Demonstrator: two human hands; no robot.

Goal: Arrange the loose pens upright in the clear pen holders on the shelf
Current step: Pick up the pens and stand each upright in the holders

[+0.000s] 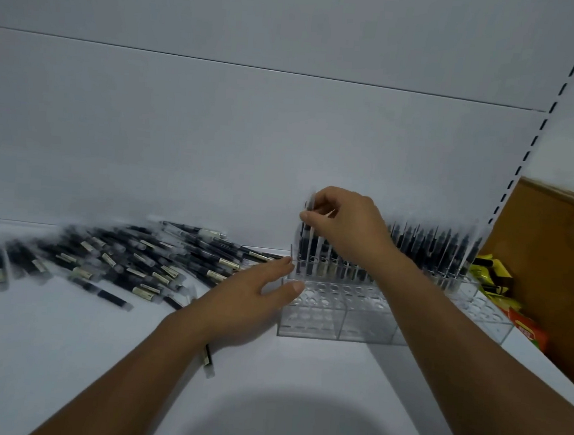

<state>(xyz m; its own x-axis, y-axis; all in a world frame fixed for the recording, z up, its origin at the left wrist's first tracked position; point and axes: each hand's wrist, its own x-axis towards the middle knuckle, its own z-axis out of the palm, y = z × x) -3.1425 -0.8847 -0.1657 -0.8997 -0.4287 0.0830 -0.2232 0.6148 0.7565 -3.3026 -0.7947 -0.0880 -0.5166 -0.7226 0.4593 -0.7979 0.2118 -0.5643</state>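
Nearest the lens, at 6 o'clock of the frame: note one stray black pen with clear cap (208,362) flat on the white shelf (301,373), partly hidden under the left wrist.

Just beyond it, find left hand (252,293) with fingers straight and spread, gripping nothing, fingertips touching the left end of the clear acrylic pen holder with rows of round holes (339,324). Read as steadying.

At 12 o'clock of that same end, find right hand (343,221) with thumb and fingers pinched on the upper part of one black clear-capped pen (310,202), held upright over the leftmost holes of the back row. Cannot tell seating of its tip in a hole; too blurred.

Done: record back row filled with upright black pens (430,249), from the 3 o'clock end across to the pinched pen.

Left to do:
- Log front rows of holes as empty, clear down to the base.
- Log large loose heap of black pens with pale labels (121,259) at 9 o'clock of the holder, all lying flat, nearest ones close to the left fingertips.
- Add the stray pen at 6 o'clock.

Judge task as well short of halfway, going by the heap and the empty holes.

Aside, at 3 o'clock: brown cardboard box (549,272), yellow packet (490,273) and red packet (527,330) beside it.
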